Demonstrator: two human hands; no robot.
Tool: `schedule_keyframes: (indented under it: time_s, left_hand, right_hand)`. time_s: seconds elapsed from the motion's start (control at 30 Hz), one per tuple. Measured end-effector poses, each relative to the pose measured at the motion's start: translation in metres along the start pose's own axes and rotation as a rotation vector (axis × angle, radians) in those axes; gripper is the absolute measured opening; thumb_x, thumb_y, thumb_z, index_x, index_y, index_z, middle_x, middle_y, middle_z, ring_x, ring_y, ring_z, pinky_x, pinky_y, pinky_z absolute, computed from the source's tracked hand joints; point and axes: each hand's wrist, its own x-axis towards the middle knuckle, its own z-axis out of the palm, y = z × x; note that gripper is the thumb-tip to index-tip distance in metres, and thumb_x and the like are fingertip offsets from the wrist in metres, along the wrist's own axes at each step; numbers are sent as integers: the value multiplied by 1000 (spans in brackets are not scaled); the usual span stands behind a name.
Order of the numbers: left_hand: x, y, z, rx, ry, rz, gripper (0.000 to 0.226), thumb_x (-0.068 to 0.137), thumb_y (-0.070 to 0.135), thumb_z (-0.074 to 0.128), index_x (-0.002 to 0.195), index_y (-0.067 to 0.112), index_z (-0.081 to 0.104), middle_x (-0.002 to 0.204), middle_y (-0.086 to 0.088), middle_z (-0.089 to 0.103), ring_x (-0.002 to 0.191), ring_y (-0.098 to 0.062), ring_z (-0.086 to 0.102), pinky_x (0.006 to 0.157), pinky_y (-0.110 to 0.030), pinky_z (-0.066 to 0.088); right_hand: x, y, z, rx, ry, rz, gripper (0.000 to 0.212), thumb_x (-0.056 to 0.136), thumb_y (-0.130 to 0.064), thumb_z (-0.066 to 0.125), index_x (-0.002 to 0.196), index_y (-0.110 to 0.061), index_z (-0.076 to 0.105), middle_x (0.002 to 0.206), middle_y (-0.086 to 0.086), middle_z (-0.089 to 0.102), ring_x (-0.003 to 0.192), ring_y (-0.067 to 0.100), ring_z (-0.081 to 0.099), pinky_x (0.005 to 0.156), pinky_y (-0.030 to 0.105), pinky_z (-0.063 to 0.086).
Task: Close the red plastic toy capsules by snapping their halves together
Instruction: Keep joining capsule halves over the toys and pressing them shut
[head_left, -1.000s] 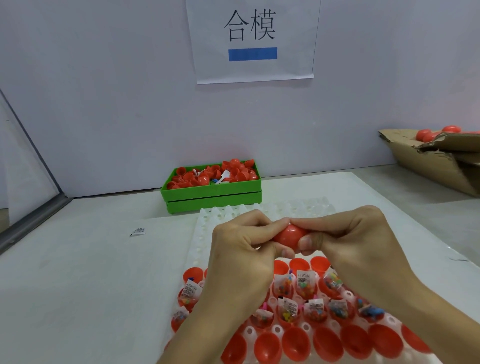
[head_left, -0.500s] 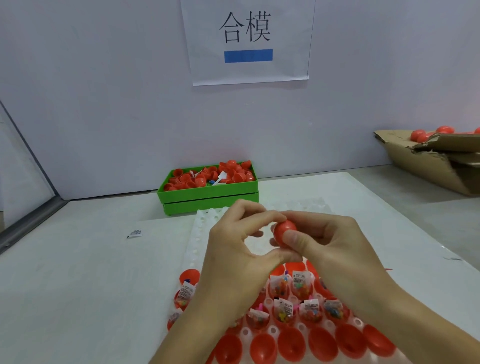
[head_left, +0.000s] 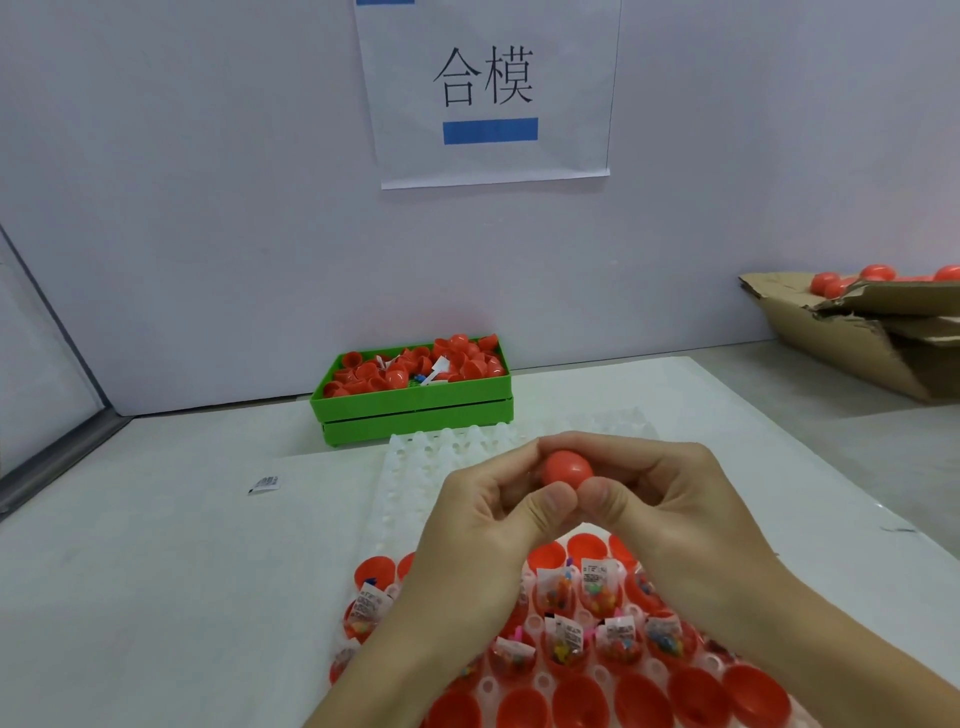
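Centre frame: left hand (head_left: 488, 525) and right hand (head_left: 670, 504) pinch one red capsule (head_left: 567, 468) — uneven squeezing could pop it loose.

Bright, even, soft light across the whole frame, faintly violet on the wall (head_left: 208, 208). Shadows are weak: a thin one sits under the green tray (head_left: 415, 415) at centre. Edges bow from the wide lens (see the slanted line at far left). Slightly soft overall, no glare.
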Motion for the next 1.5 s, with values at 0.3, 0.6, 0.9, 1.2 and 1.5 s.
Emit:
schedule_keyframes:
  time_s: [0.3, 0.6, 0.9, 1.2, 1.5]
  left_hand:
    - [-2, -2, 2, 39, 35, 62, 19, 83, 35, 68, 100, 37, 77, 99, 2, 77, 96, -17, 73, 82, -24, 58]
    - [0, 1, 0, -57, -19, -75, 41, 86, 31, 66, 126, 27, 64, 114, -1, 73, 114, -19, 66, 100, -42, 51]
    - [1, 1, 1, -117, 91, -156, 24, 86, 29, 70, 107, 16, 71, 95, -9, 77, 92, -25, 74, 84, -34, 59]
    - [0, -4, 0, 747, 268, 321, 38, 75, 14, 85, 102, 32, 66, 95, 21, 63, 95, 0, 61, 75, -12, 54]
    - [1, 3, 2, 290, 299, 154, 31, 72, 13, 82, 97, 31, 73, 88, 18, 75, 87, -2, 71, 76, -11, 54]
  right_hand:
    - [-2, 6, 4, 147, 25, -25, 30, 70, -18, 69, 99, -14, 76, 94, 5, 78, 91, 22, 75, 78, 29, 60]
    - [5, -6, -6, 62, -40, -81, 37, 67, -18, 73, 104, -25, 76, 99, -4, 78, 96, 14, 74, 81, 20, 57]
    - [2, 7, -4, -305, -52, -188, 55, 80, -5, 77, 126, -32, 64, 115, -17, 71, 111, 9, 67, 93, 28, 55]
    - [7, 1, -7, -74, 6, 49, 28, 79, -23, 68, 105, -19, 74, 90, -4, 78, 80, 16, 76, 66, 21, 59]
    - [9, 5, -13, 52, 95, 74, 20, 73, -28, 69, 89, -25, 80, 89, 2, 78, 82, 20, 75, 68, 21, 59]
